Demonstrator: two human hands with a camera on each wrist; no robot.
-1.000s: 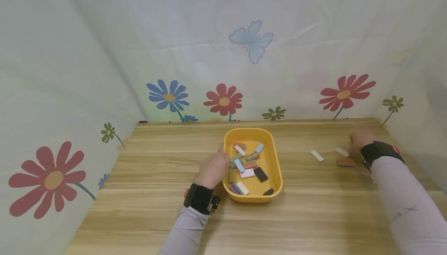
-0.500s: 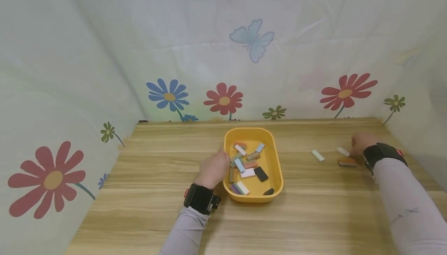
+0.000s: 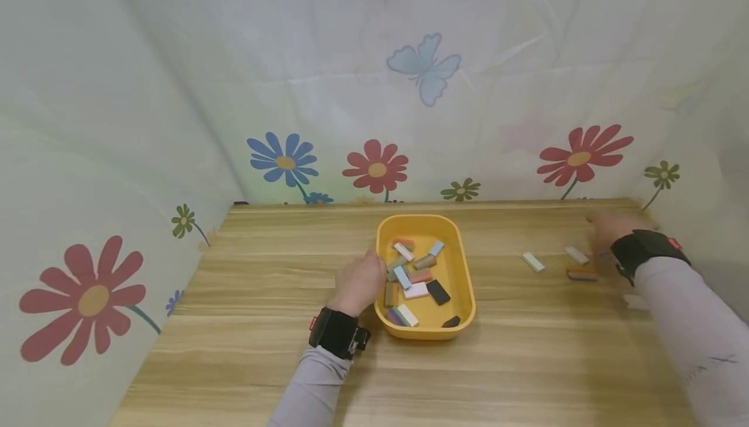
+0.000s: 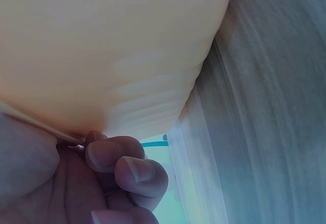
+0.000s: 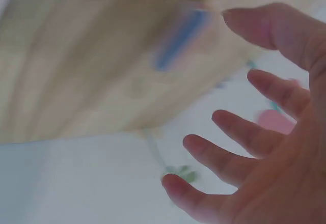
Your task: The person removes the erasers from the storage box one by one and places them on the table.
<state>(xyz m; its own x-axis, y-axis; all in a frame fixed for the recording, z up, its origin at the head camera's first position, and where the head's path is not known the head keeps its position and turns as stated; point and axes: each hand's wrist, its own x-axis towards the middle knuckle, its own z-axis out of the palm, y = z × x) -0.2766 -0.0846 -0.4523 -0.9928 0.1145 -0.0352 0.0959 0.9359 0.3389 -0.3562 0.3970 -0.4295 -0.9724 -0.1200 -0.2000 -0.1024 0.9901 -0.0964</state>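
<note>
My left hand (image 3: 359, 282) pinches the left rim of a yellow plastic tray (image 3: 470, 297), thumb over the edge and fingers curled beneath it; the tray wall (image 4: 112, 56) fills much of the left wrist view. Several small coloured bars lie in the tray, among them a black one (image 3: 437, 292) and a light blue one (image 3: 402, 278). My right hand (image 3: 614, 232) hovers at the far right of the table, its fingers (image 5: 244, 130) spread and holding nothing in the right wrist view. Below it lies a blurred blue bar (image 5: 181, 40).
Loose bars lie on the wood-grain table (image 3: 281, 251) between tray and right hand: a pale green one (image 3: 533, 262), a whitish one (image 3: 577, 255) and an orange-and-grey one (image 3: 582, 274). Another pale piece (image 3: 636, 301) shows beside the right forearm. A flower-printed curtain (image 3: 497, 89) stands behind.
My right hand, earlier bunched beside the whitish bar, has spread its fingers and shifted slightly right, uncovering a bluish bar and the pale piece by the forearm. My left hand and the tray have stayed put.
</note>
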